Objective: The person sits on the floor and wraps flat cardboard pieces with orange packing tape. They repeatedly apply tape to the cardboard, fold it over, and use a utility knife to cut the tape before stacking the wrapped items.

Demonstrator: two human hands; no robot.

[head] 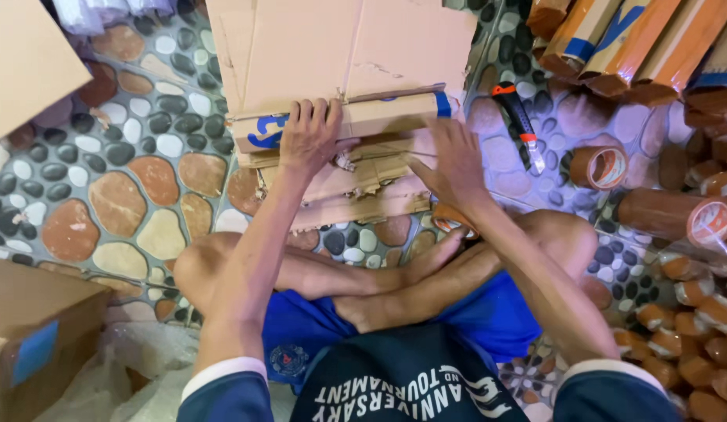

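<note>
I sit cross-legged on a pebble-patterned floor with a stack of flattened cardboard boxes in front of my knees. My left hand rests palm down on the folded cardboard edge with blue print, fingers spread. My right hand presses flat on the torn lower cardboard layers to the right. Neither hand grips anything that I can see. A roll of brown tape peeks out just under my right wrist.
An orange and black utility knife lies to the right of the stack. Brown tape rolls and many more fill the right side. Cardboard boxes stand at left and top left. Long orange packages lie at top right.
</note>
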